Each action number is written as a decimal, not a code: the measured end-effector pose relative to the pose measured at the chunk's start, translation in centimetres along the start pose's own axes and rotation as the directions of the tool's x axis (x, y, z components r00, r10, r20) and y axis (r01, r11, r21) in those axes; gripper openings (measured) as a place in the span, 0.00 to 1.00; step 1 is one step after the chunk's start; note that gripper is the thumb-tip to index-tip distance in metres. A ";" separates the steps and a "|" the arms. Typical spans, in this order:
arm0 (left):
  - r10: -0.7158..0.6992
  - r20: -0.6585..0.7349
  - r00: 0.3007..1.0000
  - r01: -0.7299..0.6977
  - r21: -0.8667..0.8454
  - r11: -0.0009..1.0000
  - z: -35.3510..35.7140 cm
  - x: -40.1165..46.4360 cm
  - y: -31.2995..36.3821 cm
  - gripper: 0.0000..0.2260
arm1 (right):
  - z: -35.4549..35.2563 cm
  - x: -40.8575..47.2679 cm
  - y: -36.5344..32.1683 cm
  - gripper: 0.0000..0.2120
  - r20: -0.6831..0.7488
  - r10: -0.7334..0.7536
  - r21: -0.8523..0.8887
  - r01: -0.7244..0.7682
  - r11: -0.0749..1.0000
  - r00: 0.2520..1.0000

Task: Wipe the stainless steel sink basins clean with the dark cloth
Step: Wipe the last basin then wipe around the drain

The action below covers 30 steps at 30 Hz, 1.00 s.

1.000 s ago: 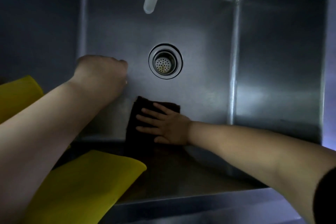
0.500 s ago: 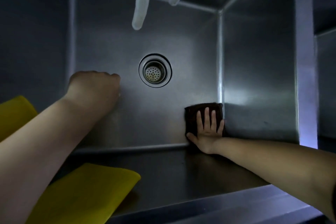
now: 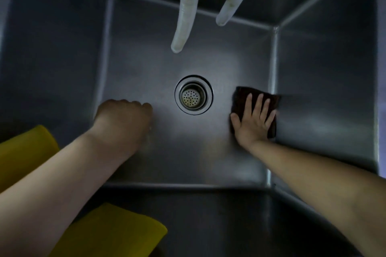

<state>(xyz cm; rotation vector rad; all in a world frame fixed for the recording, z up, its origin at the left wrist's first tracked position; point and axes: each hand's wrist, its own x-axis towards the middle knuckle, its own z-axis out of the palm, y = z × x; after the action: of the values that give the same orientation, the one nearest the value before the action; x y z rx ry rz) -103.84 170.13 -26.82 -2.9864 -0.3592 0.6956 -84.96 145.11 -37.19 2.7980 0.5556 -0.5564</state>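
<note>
Stainless steel sink basin (image 3: 146, 73) fills the frame, drain strainer (image 3: 193, 95) at centre. Right of it, the right hand (image 3: 253, 121) presses the dark cloth (image 3: 242, 98) flat, fingers straight and spread. At centre left, the left hand (image 3: 123, 121) rests as a fist on the floor, holding nothing.

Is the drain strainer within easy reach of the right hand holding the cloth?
Probably yes: the right hand presses the dark cloth just beside the drain strainer, with bare steel between.

No readable text, label, brand, number or sign is showing anywhere on what lies in this dim view
</note>
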 end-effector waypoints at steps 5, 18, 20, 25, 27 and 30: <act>-0.009 -0.005 1.000 0.009 -0.006 1.000 -0.1 0.4 -0.2 0.11 | -3.2 7.7 -4.5 0.31 -0.106 -0.072 0.074 0.080 0.994 0.992; -0.138 -0.025 0.990 0.139 0.015 0.990 0.1 0.4 -0.6 0.08 | -1.7 1.6 -17.3 0.31 -0.044 -0.816 -0.149 0.804 0.575 0.576; -0.154 0.006 0.988 0.154 0.047 0.987 -0.2 0.2 -0.6 0.07 | -0.8 -0.8 -14.7 0.31 -0.012 -0.872 -0.174 0.858 0.483 0.489; -0.140 0.049 0.989 0.138 0.041 0.990 -0.7 0.2 -0.7 0.09 | 0.6 -3.3 -4.8 0.34 0.070 -0.886 -0.301 0.857 0.419 0.458; -0.131 0.041 0.990 0.130 0.046 0.991 -0.7 0.2 -0.6 0.10 | 0.3 -2.3 -1.7 0.36 0.043 -0.853 -0.317 0.817 0.482 0.520; -0.130 0.040 0.991 0.128 0.050 0.991 -0.7 0.2 -0.6 0.10 | -0.4 0.4 -0.2 0.38 -0.009 -0.747 -0.282 0.716 0.639 0.664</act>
<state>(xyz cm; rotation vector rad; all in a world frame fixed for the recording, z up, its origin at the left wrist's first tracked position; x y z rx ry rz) -103.47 170.73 -26.22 -2.8765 -0.5258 0.7457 -84.61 145.55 -37.00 2.2639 1.7057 -0.3916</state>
